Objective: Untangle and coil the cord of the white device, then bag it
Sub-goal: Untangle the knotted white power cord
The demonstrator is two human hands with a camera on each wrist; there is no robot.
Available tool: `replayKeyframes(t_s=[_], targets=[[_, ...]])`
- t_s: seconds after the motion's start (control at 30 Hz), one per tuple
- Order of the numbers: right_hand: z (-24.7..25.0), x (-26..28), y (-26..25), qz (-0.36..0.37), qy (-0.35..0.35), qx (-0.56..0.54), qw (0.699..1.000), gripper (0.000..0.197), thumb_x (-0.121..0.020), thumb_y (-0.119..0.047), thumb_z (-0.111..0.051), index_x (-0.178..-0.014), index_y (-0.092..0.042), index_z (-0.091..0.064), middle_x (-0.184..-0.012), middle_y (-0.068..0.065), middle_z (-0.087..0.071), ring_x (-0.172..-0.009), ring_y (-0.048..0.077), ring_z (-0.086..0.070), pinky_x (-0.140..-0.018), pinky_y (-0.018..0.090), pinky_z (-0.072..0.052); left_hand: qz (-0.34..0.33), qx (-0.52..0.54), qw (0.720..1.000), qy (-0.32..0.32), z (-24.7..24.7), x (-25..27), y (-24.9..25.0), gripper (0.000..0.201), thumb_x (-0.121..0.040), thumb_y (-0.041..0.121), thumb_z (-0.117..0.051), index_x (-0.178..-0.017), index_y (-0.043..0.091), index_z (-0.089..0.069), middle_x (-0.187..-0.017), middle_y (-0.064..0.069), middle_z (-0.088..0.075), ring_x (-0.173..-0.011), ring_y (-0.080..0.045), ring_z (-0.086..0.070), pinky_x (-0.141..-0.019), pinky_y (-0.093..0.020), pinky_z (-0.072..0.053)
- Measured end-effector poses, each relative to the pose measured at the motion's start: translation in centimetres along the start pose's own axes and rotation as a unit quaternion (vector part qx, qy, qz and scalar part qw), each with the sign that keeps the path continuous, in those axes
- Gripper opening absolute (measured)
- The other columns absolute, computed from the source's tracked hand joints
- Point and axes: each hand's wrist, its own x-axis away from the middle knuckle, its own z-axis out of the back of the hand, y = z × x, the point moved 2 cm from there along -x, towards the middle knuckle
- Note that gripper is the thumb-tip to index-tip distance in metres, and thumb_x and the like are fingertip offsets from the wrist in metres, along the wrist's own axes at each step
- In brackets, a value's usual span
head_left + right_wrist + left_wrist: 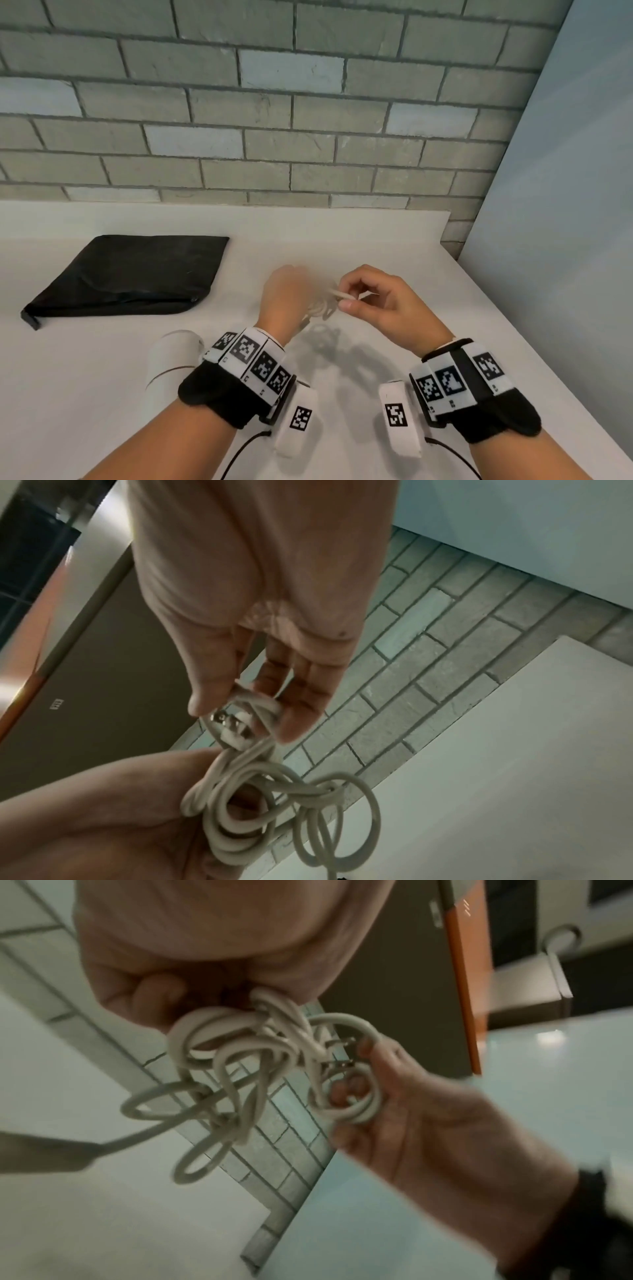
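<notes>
We have the tangled cord (pixel 260 1069) held up between both hands, above the table (pixel 376 246). Our left hand (pixel 286 298) has its fingers curled round a bundle of loops, and our right hand (pixel 371 301) pinches a strand close to the plug (pixel 232 727), whose metal prongs show just under the thumb. From there the loops hang down in a loose knot, several passing through one another, and one strand runs off and down, we judge toward the white device (pixel 173 359), which lies on the table near our left wrist.

The cord looks light, rubbery and springy: it should hold its curl and spring back if let go, yet bend easily. We judge it grippy rather than slippery, so loops will snag when pulled hard. The plug end is the best place to hold, as the stiff free end can be fed back through the loops. The prongs could catch on strands.

The black bag (pixel 133 274) lies flat on the table, well apart to the left.
</notes>
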Motion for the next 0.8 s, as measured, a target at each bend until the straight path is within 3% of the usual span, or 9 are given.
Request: replayKeyframes(t_s=[0.07, 0.17, 0.3, 0.37, 0.5, 0.6, 0.67, 0.73, 0.8], targets=[[-0.3, 0.1, -0.2, 0.025, -0.037, 0.104, 0.994, 0.011, -0.077, -0.021, -0.066, -0.087, -0.018, -0.068, -0.084, -0.003, -0.055, -0.080, 0.009, -0.054, -0.074, 0.025, -0.046, 0.033, 0.043, 0.998, -0.038, 0.1, 0.0, -0.1, 0.030, -0.089, 0.012, -0.035, -0.060, 0.008, -0.042, -0.061, -0.008, -0.044, -0.059, -0.023, -0.040, -0.057, -0.031, -0.034], [-0.9, 0.2, -0.4, 0.041, -0.088, 0.202, 0.974, 0.012, -0.081, -0.019, -0.065, -0.092, -0.019, -0.069, -0.083, -0.006, -0.051, -0.077, 0.012, -0.053, -0.072, 0.024, -0.044, 0.054, 0.066, 0.992, -0.095, 0.5, 0.2, 0.2, 0.030, -0.090, 0.013, -0.033, -0.062, 0.008, -0.043, -0.060, -0.006, -0.044, -0.051, -0.018, -0.040, -0.047, -0.024, -0.035], [-1.2, 0.0, 0.1, 0.012, -0.073, 0.282, 0.957, 0.013, -0.084, -0.021, -0.062, -0.093, -0.018, -0.069, -0.081, 0.000, -0.053, -0.075, 0.019, -0.052, -0.072, 0.037, -0.046, 0.043, 0.098, 0.981, -0.164, 1.0, -0.3, 0.9, 0.031, -0.091, 0.015, -0.037, -0.063, 0.011, -0.049, -0.064, -0.001, -0.055, -0.043, -0.005, -0.047, -0.037, -0.009, -0.036], [-1.1, 0.0, 0.4, -0.003, -0.066, 0.305, 0.950, 0.014, -0.084, -0.021, -0.061, -0.094, -0.018, -0.070, -0.082, -0.001, -0.051, -0.072, 0.017, -0.049, -0.071, 0.034, -0.044, 0.061, 0.142, 0.970, -0.188, 1.2, -0.6, 0.9, 0.033, -0.093, 0.016, -0.035, -0.063, 0.014, -0.050, -0.069, 0.003, -0.061, -0.043, -0.002, -0.046, -0.040, -0.009, -0.038], [-0.8, 0.1, 0.3, 0.021, -0.036, 0.288, 0.957, 0.023, -0.084, -0.035, -0.055, -0.087, -0.015, -0.068, -0.081, -0.001, -0.052, -0.069, 0.014, -0.049, -0.065, 0.027, -0.042, 0.079, 0.211, 0.947, -0.230, 1.6, -0.9, 0.5, 0.035, -0.097, 0.025, -0.035, -0.067, 0.017, -0.051, -0.076, 0.007, -0.068, -0.053, -0.007, -0.042, -0.050, -0.018, -0.036], [-0.7, 0.2, 0.4, -0.015, 0.054, 0.205, 0.977, 0.029, -0.086, -0.041, -0.052, -0.082, -0.013, -0.055, -0.072, 0.003, -0.059, -0.067, 0.017, -0.057, -0.063, 0.035, -0.048, 0.066, 0.177, 0.939, -0.288, 1.9, -1.2, 0.6, 0.036, -0.096, 0.028, -0.038, -0.063, 0.020, -0.050, -0.075, 0.010, -0.073, -0.070, -0.014, -0.045, -0.062, -0.027, -0.028], [-0.8, 0.3, 0.6, -0.040, 0.057, 0.144, 0.987, 0.020, -0.084, -0.033, -0.060, -0.086, -0.017, -0.049, -0.069, 0.000, -0.060, -0.065, 0.017, -0.060, -0.063, 0.034, -0.050, 0.063, 0.156, 0.936, -0.310, 1.9, -1.2, 0.7, 0.036, -0.096, 0.028, -0.038, -0.062, 0.020, -0.049, -0.076, 0.009, -0.074, -0.066, -0.010, -0.050, -0.063, -0.028, -0.027], [-0.8, 0.3, 0.9, -0.021, 0.046, 0.173, 0.984, 0.021, -0.079, -0.029, -0.067, -0.092, -0.021, -0.052, -0.076, -0.002, -0.059, -0.068, 0.012, -0.056, -0.062, 0.027, -0.047, 0.064, 0.163, 0.938, -0.300, 1.8, -1.0, 0.7, 0.037, -0.096, 0.026, -0.038, -0.062, 0.019, -0.049, -0.075, 0.009, -0.074, -0.055, -0.005, -0.051, -0.062, -0.028, -0.028], [-0.5, 0.3, 1.1, 0.021, 0.086, 0.225, 0.970, 0.018, -0.080, -0.027, -0.065, -0.096, -0.020, -0.059, -0.080, -0.002, -0.055, -0.072, 0.013, -0.052, -0.062, 0.024, -0.046, 0.082, 0.213, 0.931, -0.285, 1.5, -0.9, 0.6, 0.037, -0.097, 0.024, -0.036, -0.062, 0.017, -0.048, -0.076, 0.006, -0.074, -0.056, -0.007, -0.049, -0.059, -0.026, -0.029]])
